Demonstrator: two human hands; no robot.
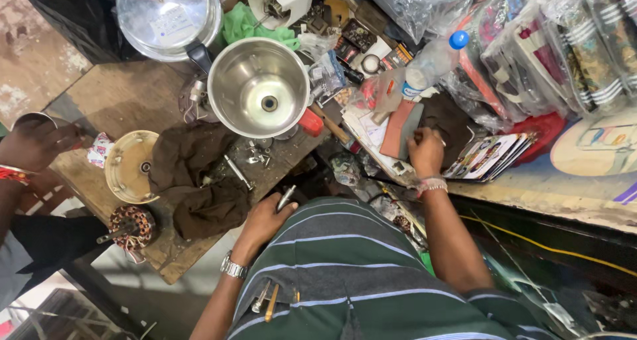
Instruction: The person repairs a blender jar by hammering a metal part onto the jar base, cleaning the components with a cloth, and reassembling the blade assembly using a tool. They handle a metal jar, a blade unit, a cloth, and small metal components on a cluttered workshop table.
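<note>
I am gripping a small metal tool in the left hand; the right hand is closing on cluttered papers, so I should be searching slowly.

A single head-worn camera looks steeply down from above the person's chest, close over the cluttered wooden workbench, with the striped shirt near and the steel mixer jar far
</note>
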